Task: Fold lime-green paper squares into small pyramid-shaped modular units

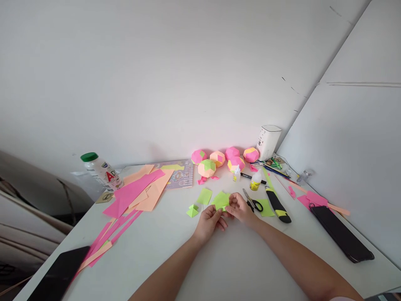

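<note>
A light green paper square [222,200] is pinched between both of my hands, its lower edge close to the fingers. My left hand [209,220] grips it at the lower left, and my right hand [239,207] holds its right side. To the left sit a small folded green paper piece [192,210] and a flat green paper sheet [204,196]. Scissors [253,202] with black handles lie right of my right hand, beside another green paper square [266,208]. Any crease under my fingers is hidden.
Several coloured paper balls [206,168] stand near the wall. Glue bottles [255,180], a marker [247,177] and a utility knife [278,205] are at the right. Pink and orange paper [133,194], a bottle [102,171] and a black phone [59,274] occupy the left.
</note>
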{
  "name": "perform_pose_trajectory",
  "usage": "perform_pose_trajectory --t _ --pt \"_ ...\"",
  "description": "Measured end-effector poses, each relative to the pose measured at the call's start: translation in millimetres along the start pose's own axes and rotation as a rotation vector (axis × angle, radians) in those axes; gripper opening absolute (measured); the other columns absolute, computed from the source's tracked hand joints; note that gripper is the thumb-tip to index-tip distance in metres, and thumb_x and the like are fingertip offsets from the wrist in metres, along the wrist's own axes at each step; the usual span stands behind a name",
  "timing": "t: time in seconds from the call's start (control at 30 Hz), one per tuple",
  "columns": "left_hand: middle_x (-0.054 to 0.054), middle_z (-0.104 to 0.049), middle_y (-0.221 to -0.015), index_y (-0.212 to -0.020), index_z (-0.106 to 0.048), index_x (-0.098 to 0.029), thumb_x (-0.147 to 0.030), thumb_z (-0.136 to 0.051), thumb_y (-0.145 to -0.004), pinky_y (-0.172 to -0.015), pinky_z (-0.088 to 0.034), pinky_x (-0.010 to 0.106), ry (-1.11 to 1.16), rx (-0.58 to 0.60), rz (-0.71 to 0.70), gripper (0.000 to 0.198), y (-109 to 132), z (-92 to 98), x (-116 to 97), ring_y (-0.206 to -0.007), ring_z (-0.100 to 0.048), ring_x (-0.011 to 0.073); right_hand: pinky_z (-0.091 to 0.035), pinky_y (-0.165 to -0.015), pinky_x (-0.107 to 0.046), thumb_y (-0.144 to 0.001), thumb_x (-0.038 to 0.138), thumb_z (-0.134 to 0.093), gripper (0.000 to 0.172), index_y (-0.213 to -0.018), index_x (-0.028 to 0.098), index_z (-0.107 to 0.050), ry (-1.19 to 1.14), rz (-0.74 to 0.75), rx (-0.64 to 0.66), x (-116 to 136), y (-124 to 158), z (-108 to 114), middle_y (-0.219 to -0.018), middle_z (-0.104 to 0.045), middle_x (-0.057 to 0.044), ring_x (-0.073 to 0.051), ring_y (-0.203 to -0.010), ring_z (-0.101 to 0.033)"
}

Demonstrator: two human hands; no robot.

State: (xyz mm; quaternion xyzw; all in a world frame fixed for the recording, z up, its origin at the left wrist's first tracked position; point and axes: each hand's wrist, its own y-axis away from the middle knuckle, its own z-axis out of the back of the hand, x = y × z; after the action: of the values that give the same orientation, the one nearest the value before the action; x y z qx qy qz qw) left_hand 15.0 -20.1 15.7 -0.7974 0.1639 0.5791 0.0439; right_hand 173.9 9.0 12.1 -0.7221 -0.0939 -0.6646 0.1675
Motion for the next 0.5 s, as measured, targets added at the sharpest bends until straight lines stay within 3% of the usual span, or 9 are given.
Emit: perform_pose_trajectory --t 0.17,0.27,0.5 --pt "0.006 -0.067 -0.083 -0.077 -0.046 -0.016 -0.043 -0.060 -0.075 -0.044 -0.047 0.023 -0.005 -0.006 -0.002 0.030 0.0 -0.6 1.0 -0.051 -0.063 0.0129 -0.036 -0.049 -0.022 -0.078 0.045 -0.059 0.030 -0.075 0.017 -0.048 0.119 -0.062 0.141 -2.9 -1.2 4.0 -0.064 -0.052 0.002 -0.010 -0.053 -0.045" --pt "0.006 -0.067 -0.083 -0.075 -0.045 -0.016 -0.043 -0.059 -0.075 -0.044 -0.047 0.024 -0.023 -0.010 0.003 0.030 0.2 -1.6 1.5 -0.052 -0.063 0.0135 -0.031 -0.047 -0.022 -0.079 0.045 -0.057 0.033 -0.067 0.017 -0.047 0.181 -0.055 0.144 -7.0 -1.3 6.4 -0.060 -0.050 0.003 -0.009 -0.050 -0.040" --pt "0.008 -0.067 -0.086 -0.079 -0.047 -0.016 -0.044 -0.057 -0.077 -0.046 -0.048 0.025 -0.049 0.003 -0.009 0.030 1.0 -2.0 2.7 -0.054 -0.064 0.0137 -0.031 -0.048 -0.023 -0.079 0.044 -0.058 0.033 -0.065 0.016 -0.049 0.186 -0.067 0.129 -9.9 -2.4 7.9 -0.058 -0.050 0.002 -0.010 -0.051 -0.042"
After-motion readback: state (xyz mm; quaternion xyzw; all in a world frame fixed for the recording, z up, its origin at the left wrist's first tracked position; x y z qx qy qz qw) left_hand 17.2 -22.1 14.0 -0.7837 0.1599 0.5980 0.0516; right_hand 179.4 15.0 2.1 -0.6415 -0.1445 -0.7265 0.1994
